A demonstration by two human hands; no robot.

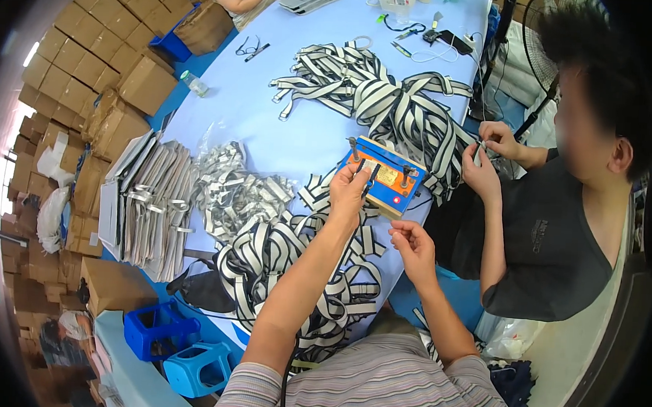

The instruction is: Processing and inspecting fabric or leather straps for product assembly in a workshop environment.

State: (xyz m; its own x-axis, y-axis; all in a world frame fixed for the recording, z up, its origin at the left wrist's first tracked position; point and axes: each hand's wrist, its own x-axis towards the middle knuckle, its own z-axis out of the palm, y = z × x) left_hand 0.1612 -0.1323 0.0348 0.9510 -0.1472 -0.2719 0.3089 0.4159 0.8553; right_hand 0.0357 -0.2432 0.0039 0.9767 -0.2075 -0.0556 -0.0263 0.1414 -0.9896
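Straps point(390, 96): matt woven cloth | boxes point(146, 83): cardboard | stools point(138, 335): smooth plastic

Blue stools point(139, 332) stand near cardboard boxes point(119, 285).

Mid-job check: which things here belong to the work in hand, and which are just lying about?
Likely part of the work:
blue-and-orange box, by the left hand
dark strip in that hand's fingers
striped straps, heaped nearby

Apparently just lying about:
clear bottle
blue stools
cardboard boxes
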